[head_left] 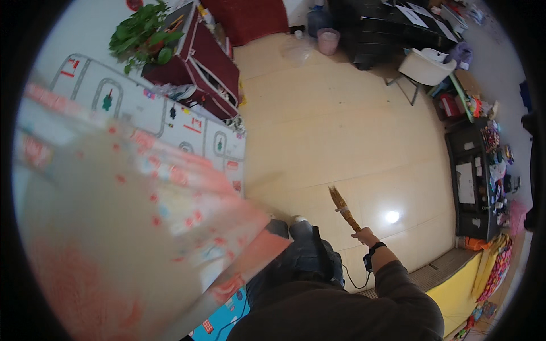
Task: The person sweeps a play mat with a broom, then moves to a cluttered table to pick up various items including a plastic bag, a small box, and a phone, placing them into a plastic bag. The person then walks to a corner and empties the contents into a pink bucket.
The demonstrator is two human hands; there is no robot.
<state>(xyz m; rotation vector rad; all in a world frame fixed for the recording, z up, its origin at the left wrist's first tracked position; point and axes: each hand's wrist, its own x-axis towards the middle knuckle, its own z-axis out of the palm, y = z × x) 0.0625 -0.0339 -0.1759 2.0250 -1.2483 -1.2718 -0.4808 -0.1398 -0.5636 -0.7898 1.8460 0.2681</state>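
My right hand (366,236), with a black band on its wrist, is closed around the handle of a straw hand broom (344,209). The bristles point away from me, up and to the left, above the tiled floor. On my left, a large pale sheet with pink floral print (170,210) spreads across the view, smeared by motion. One pink corner of it hangs over my legs. My left hand and forearm do not show; the sheet covers that side.
A white play mat with printed roads (128,113) lies at left, beside a dark red cabinet (213,74) with a leafy plant (139,37). Farther off are a pink bin (328,42) and a white chair (426,68). A black cabinet (472,176) and yellow cloth (455,295) line the right.
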